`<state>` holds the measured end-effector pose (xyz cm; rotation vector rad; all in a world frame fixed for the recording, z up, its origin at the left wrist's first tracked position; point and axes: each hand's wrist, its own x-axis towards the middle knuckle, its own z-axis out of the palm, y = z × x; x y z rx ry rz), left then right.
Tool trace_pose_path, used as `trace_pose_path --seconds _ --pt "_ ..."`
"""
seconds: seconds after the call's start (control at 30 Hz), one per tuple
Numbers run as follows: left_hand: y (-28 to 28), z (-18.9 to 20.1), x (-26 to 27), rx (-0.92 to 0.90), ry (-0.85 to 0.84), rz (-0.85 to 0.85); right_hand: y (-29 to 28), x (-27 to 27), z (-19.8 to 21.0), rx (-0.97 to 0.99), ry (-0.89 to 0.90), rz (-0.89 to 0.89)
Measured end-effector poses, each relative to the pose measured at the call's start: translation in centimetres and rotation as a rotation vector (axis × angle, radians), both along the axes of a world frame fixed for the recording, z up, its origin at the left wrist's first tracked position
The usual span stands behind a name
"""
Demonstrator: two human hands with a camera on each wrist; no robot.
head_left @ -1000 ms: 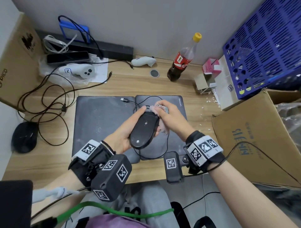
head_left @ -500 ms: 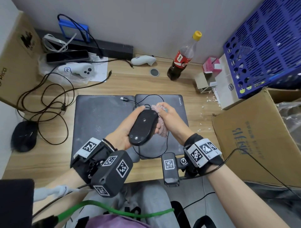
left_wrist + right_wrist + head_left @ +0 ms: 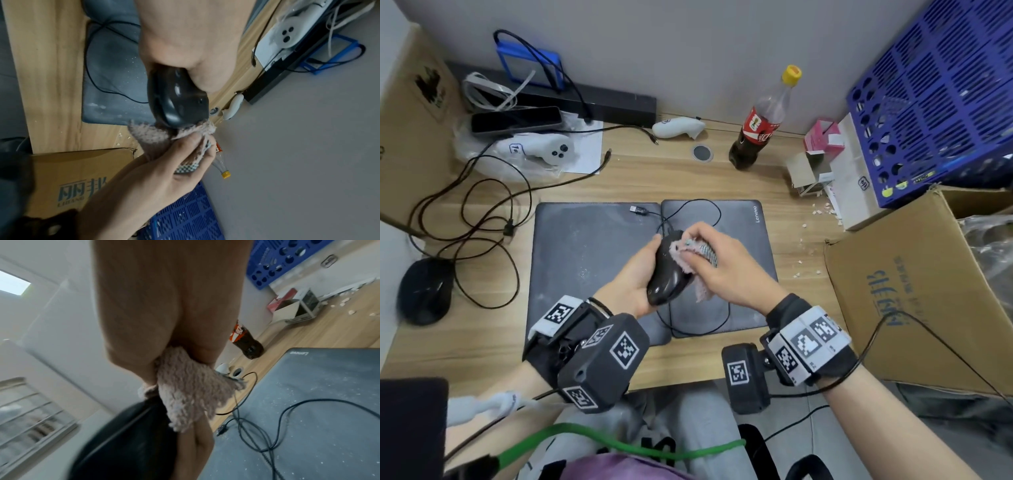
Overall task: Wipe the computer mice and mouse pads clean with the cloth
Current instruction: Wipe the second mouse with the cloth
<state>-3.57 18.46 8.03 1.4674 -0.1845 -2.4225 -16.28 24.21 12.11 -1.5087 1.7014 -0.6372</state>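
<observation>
My left hand grips a black wired mouse in the air above two dark grey mouse pads, the left pad and the right pad. My right hand holds a pinkish fluffy cloth bunched in its fingers and presses it against the front of the mouse. The mouse's cable trails over the right pad. A second black mouse lies on the desk at the far left.
Tangled black cables lie left of the pads. A cola bottle, white controllers, small boxes and crumbs sit behind and to the right. A cardboard box and blue crate crowd the right side.
The mouse has been turned more onto its side in my left hand. My right hand has slid the cloth over the mouse's front and upper side.
</observation>
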Motion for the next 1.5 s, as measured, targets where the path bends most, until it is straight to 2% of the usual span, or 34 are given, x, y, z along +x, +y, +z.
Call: trace_pose_path --seconds 0.23,0.4,0.5,0.57,0.63,0.83,1.03,1.23,1.5 --pt "0.6 0.7 0.0 -0.045 0.069 -0.168 -3.4 -1.0 -1.4 0.031 0.025 -0.147" --pt "0.0 0.1 0.6 -0.038 0.057 -0.093 -2.9 -0.6 -1.6 0.095 -0.042 -0.200" --pt "-0.7 -0.8 0.8 -0.012 -0.003 -0.010 -1.6 0.5 -0.7 0.068 -0.119 -0.089" --pt "-0.9 -1.6 1.0 0.005 -0.069 -0.024 -0.5 1.4 -0.1 0.090 -0.082 0.045" --pt "-0.8 -1.9 1.0 0.002 -0.098 -0.069 0.0 1.9 0.5 0.143 -0.087 0.100" --pt "-0.4 -2.0 0.2 -0.070 -0.047 -0.104 -1.9 0.7 1.0 0.099 0.016 -0.084" --pt "-1.2 -2.5 0.4 -0.060 -0.154 0.000 -1.2 1.5 0.7 0.163 0.007 0.012" --pt "-0.7 -2.6 -0.3 -0.082 -0.159 -0.013 -2.3 0.3 -0.4 0.097 0.153 -0.106" --pt "-1.2 -3.0 -0.5 -0.100 -0.270 0.014 -0.7 0.6 -0.7 0.153 0.157 -0.033"
